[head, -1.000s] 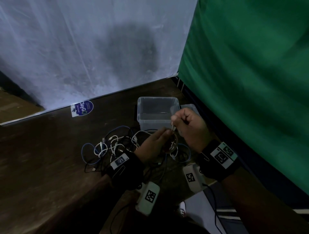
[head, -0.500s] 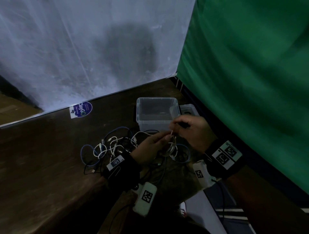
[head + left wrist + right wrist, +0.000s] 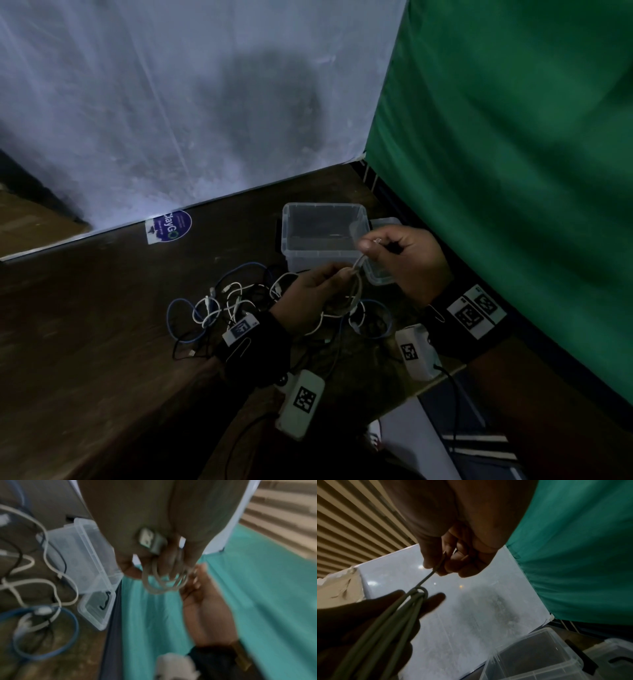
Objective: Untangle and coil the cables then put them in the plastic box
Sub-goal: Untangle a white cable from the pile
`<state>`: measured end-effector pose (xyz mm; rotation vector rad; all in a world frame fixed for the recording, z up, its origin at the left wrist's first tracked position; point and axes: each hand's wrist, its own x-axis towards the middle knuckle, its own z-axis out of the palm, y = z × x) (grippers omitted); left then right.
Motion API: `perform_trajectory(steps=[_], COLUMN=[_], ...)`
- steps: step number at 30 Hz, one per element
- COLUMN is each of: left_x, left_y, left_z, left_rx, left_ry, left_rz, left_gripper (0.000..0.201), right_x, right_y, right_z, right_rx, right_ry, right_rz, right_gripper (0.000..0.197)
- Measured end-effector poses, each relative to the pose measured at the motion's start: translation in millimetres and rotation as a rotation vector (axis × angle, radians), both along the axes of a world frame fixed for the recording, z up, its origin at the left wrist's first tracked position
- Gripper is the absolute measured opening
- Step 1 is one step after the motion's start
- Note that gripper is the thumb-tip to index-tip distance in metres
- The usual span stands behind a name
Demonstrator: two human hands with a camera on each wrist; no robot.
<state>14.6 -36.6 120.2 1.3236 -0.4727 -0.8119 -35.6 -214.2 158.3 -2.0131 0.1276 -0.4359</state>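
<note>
Both hands hover just in front of the clear plastic box [image 3: 322, 233], green curtain [image 3: 513, 171] close on the right. Left hand [image 3: 308, 298] pinches the coiled white cable [image 3: 352, 294]; right hand [image 3: 407, 260] pinches its loose end, pulled taut above that grip. Tangled cables [image 3: 222, 305] lie on the counter [image 3: 85, 342] left of it.

Before me: dark wooden table [image 3: 85, 325], its far edge meeting a pale plastic sheet [image 3: 178, 113] hung as a backdrop. A round blue sticker [image 3: 169, 226] lies on the table just beside the sheet's lower edge. To my right hangs a green cloth [image 3: 513, 154]; overhead, in the right wrist view, a ribbed tan ceiling [image 3: 351, 520]
</note>
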Motion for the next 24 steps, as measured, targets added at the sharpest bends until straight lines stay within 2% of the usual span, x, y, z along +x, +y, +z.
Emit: perform_trajectory(steps=[7, 11, 15, 24], left_x=[6, 4, 2, -4], left_y=[1, 3, 6, 1], left_z=[-2, -1, 0, 6], left_rx=[0.035, 0.032, 0.023, -0.043], left_ry=[-0.089, -0.056, -0.074, 0.037], left_rz=[0.024, 0.007, -0.061, -0.017], left_gripper=[0.032, 0.024, 0.025, 0.013], right_x=[2, 2, 2, 3], right_y=[-1, 2, 3, 2], right_z=[2, 3, 4, 2], right_rx=[-0.018, 0.015, 0.001, 0.02], right_ry=[0.004, 0.005, 0.003, 0.031], right_rz=[0.011, 0.026, 0.034, 0.011], right_gripper=[0.004, 0.006, 0.005, 0.003])
